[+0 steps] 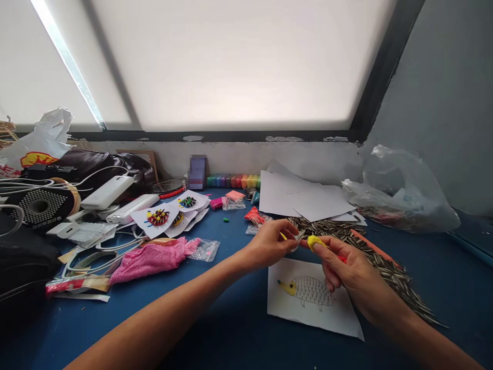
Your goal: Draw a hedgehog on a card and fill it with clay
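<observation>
My left hand (271, 240) pinches a small clear plastic wrapper (298, 240), with a bit of yellow showing by its fingers. Between the thumb and fingers of my right hand (348, 267) is a lump of yellow modelling clay (315, 242). Something red (342, 258) peeks out behind that thumb; its kind is hidden. Both hands are raised over a white paper (316, 321) with a hedgehog drawing (310, 291). The hedgehog's face is covered in yellow, with a dark eye and nose tip. Behind my hands lie many striped sunflower seeds (327, 226).
White sheets (304, 192) lie behind the seeds, left of a clear plastic bag (412, 195). Colourful clay packs (234, 181) line the wall. Finished hedgehog pictures (157, 218), a pink cloth (150, 262), white cables and a power strip (133, 208) crowd the left side.
</observation>
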Tool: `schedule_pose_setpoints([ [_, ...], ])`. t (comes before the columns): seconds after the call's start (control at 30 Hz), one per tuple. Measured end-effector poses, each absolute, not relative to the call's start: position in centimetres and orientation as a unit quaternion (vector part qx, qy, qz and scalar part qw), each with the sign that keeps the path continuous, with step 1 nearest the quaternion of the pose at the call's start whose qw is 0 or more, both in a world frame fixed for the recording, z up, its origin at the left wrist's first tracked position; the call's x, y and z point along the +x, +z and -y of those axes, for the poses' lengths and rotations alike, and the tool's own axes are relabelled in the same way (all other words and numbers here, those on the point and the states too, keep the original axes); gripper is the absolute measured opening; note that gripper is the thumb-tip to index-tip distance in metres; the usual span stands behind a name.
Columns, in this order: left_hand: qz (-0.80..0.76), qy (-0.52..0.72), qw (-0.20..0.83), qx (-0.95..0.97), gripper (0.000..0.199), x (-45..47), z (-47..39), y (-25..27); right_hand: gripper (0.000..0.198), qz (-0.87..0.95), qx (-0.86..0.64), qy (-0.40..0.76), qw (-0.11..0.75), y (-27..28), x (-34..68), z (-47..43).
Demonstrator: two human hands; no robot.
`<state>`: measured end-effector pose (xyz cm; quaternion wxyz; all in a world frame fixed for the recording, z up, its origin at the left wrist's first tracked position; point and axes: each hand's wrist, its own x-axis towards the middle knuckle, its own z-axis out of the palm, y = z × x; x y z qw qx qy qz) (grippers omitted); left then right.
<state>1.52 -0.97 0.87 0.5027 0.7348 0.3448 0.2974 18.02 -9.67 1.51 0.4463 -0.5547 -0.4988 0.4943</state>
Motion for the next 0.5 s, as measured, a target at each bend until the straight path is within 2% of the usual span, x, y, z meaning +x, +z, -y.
schedule_pose_setpoints([
  [0.2, -0.347, 0.286, 0.494, 0.744, 0.02, 1.5, 0.69, 0.44, 0.049, 0.51, -0.576, 0.462, 0.441, 1.37, 17.89, 9.67],
  [0.5, -0.347, 0.277, 0.49, 0.75, 0.02, 1.57, 0.81, 0.74, 0.045, 0.492, -0.555, 0.511, 0.435, 1.07, 17.56, 9.57],
])
